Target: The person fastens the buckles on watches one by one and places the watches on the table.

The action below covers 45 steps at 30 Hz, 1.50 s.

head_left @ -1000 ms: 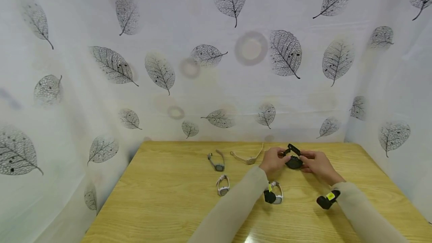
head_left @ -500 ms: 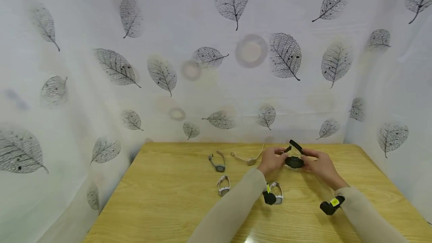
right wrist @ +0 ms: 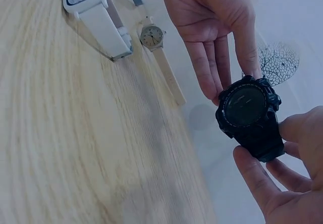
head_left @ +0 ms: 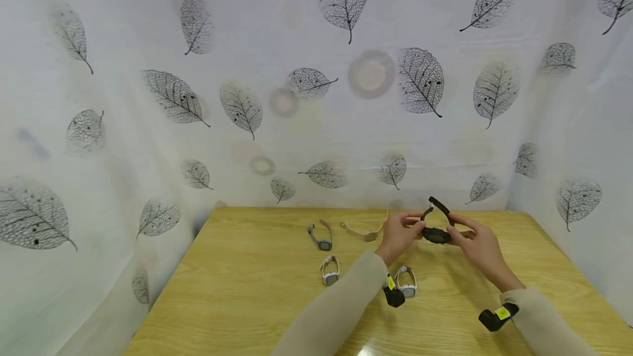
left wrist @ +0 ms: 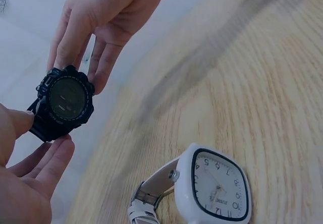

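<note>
Black watch (head_left: 437, 235) between both hands (head_left: 396, 237) (head_left: 479, 245), its display (left wrist: 68, 98) illegible.

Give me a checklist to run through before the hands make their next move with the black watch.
1. Left hand gripping the black watch: ok.
2. Right hand gripping it too: ok.
3. Watch held up off the table: ok.
4. Strap buckled: cannot tell; its ends are too small to judge.
5. Display readable: not ok; too dim.
6. Left wrist camera clear of the nearby white watch: cannot tell; they overlap in the head view.
</note>
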Each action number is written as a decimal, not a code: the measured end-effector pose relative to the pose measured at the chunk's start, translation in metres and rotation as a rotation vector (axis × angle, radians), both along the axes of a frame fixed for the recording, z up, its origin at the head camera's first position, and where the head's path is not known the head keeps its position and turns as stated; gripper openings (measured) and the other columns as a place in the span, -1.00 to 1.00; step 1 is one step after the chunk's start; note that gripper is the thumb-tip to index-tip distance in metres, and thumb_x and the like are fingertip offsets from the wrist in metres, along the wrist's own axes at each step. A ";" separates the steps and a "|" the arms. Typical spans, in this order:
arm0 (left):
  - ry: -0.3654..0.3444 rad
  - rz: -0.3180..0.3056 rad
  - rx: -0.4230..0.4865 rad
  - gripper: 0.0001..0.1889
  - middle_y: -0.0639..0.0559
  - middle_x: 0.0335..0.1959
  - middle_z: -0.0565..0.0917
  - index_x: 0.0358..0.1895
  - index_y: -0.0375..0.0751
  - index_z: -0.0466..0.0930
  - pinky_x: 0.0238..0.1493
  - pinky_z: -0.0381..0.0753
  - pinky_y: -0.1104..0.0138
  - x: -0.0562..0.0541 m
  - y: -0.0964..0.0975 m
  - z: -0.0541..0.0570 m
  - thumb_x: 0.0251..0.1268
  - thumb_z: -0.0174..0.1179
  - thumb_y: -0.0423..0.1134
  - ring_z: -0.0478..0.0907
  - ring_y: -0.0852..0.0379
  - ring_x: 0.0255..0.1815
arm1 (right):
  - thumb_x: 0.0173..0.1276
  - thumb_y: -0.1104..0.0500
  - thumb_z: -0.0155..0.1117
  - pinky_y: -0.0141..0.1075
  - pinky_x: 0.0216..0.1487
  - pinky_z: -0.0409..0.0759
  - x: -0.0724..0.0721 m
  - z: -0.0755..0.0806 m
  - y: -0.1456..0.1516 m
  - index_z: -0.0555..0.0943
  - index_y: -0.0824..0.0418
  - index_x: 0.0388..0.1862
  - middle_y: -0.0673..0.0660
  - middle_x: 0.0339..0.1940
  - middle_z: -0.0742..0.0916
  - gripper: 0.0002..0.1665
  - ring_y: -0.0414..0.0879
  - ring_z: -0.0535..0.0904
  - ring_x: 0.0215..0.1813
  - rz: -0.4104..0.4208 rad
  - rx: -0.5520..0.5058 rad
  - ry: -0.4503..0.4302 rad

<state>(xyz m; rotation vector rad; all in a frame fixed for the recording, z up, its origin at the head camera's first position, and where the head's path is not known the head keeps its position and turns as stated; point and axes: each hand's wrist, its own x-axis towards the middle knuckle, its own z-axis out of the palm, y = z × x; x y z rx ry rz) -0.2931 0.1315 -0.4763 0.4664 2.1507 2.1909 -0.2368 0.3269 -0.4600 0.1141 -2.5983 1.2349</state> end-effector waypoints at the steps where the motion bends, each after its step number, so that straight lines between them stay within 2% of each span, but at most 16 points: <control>1: 0.001 -0.002 0.005 -0.76 0.00 -0.25 0.81 0.07 -0.16 0.77 -0.14 0.76 0.00 0.000 -0.001 0.000 0.39 0.33 -0.39 0.78 -0.21 -0.28 | 0.60 -0.01 0.20 -0.38 -0.31 0.61 0.001 0.000 -0.001 0.41 0.29 0.51 0.47 0.20 0.66 -0.35 -0.46 0.69 -0.19 -0.001 0.001 0.002; 5: 0.011 -0.007 0.017 -0.76 0.00 -0.27 0.82 0.06 -0.17 0.78 -0.16 0.77 0.01 0.002 -0.003 0.000 0.38 0.35 -0.39 0.79 -0.14 -0.32 | 0.60 0.03 0.21 -0.36 -0.32 0.60 0.006 0.002 -0.003 0.41 0.27 0.52 0.45 0.14 0.70 -0.37 -0.42 0.71 -0.20 -0.002 0.005 0.013; 7: 0.014 -0.005 0.018 -0.76 0.00 -0.26 0.82 0.05 -0.18 0.78 -0.18 0.78 0.04 0.004 -0.004 0.001 0.37 0.36 -0.40 0.79 -0.10 -0.34 | 0.60 0.03 0.21 -0.37 -0.32 0.61 0.008 0.002 -0.004 0.42 0.27 0.51 0.45 0.14 0.70 -0.38 -0.46 0.69 -0.21 -0.002 0.005 0.026; 12: 0.008 -0.002 0.009 -0.77 0.03 -0.26 0.81 0.02 -0.15 0.79 -0.22 0.79 0.11 0.007 -0.006 0.004 0.35 0.37 -0.40 0.79 -0.04 -0.35 | 0.59 0.05 0.23 -0.37 -0.35 0.61 0.011 0.000 -0.005 0.45 0.30 0.48 0.49 0.24 0.62 -0.39 -0.58 0.61 -0.22 0.005 0.002 0.065; 18: -0.025 -0.009 0.034 -0.78 0.01 -0.26 0.80 0.00 -0.09 0.80 -0.26 0.79 0.07 0.010 -0.008 0.004 0.37 0.35 -0.40 0.78 -0.14 -0.33 | 0.59 0.05 0.23 -0.37 -0.37 0.61 0.012 -0.002 -0.007 0.45 0.30 0.48 0.49 0.27 0.60 -0.39 -0.54 0.64 -0.23 0.012 -0.007 0.080; 22: -0.027 -0.003 0.037 -0.81 -0.04 -0.26 0.79 -0.03 -0.06 0.80 -0.34 0.79 0.14 0.010 -0.009 0.004 0.39 0.34 -0.38 0.78 -0.06 -0.36 | 0.58 0.07 0.24 -0.36 -0.38 0.61 0.013 -0.002 -0.009 0.45 0.28 0.48 0.47 0.33 0.56 -0.40 -0.58 0.61 -0.22 0.016 -0.009 0.089; 24: -0.027 0.013 0.029 -0.82 -0.01 -0.28 0.79 -0.03 -0.06 0.80 -0.35 0.79 0.17 0.010 -0.009 0.004 0.39 0.35 -0.36 0.77 -0.02 -0.39 | 0.58 0.08 0.25 -0.37 -0.39 0.60 0.014 -0.003 -0.009 0.46 0.28 0.48 0.46 0.38 0.52 -0.41 -0.61 0.57 -0.21 0.018 -0.010 0.098; 29: -0.041 0.041 0.034 -0.84 0.13 -0.31 0.76 -0.04 -0.05 0.81 -0.25 0.78 0.03 0.009 -0.009 0.004 0.40 0.35 -0.32 0.75 0.06 -0.44 | 0.56 0.12 0.27 -0.35 -0.47 0.56 0.016 -0.004 -0.012 0.47 0.27 0.47 0.44 0.40 0.49 -0.42 -0.66 0.53 -0.17 0.036 -0.026 0.126; 31: -0.038 0.041 0.043 -0.85 0.11 -0.29 0.76 -0.05 -0.07 0.80 -0.26 0.78 0.01 0.009 -0.010 0.005 0.40 0.35 -0.31 0.75 0.06 -0.44 | 0.56 0.13 0.27 -0.36 -0.47 0.56 0.016 -0.004 -0.013 0.47 0.27 0.47 0.43 0.39 0.50 -0.43 -0.66 0.52 -0.16 0.044 -0.033 0.137; 37: -0.026 0.026 0.082 -0.87 -0.02 -0.27 0.76 -0.07 -0.16 0.80 -0.37 0.78 0.19 0.009 -0.012 0.006 0.38 0.37 -0.34 0.76 -0.04 -0.42 | 0.55 0.16 0.29 -0.37 -0.44 0.62 0.018 -0.004 -0.015 0.48 0.29 0.45 0.41 0.39 0.52 -0.44 -0.60 0.57 -0.15 0.063 -0.046 0.153; 40: -0.036 0.028 0.092 -0.90 0.02 -0.31 0.75 -0.12 -0.17 0.80 -0.41 0.77 0.25 0.009 -0.013 0.006 0.36 0.38 -0.36 0.73 0.03 -0.47 | 0.54 0.17 0.30 -0.37 -0.45 0.62 0.019 -0.006 -0.016 0.49 0.28 0.45 0.41 0.39 0.53 -0.44 -0.56 0.59 -0.15 0.068 -0.044 0.160; 45: -0.057 0.022 0.096 -0.92 0.09 -0.37 0.73 -0.18 -0.15 0.81 -0.35 0.79 0.14 0.009 -0.014 0.004 0.35 0.38 -0.39 0.70 0.12 -0.52 | 0.55 0.16 0.28 -0.34 -0.49 0.58 0.021 -0.007 -0.016 0.49 0.27 0.45 0.41 0.39 0.53 -0.44 -0.56 0.60 -0.15 0.069 -0.051 0.158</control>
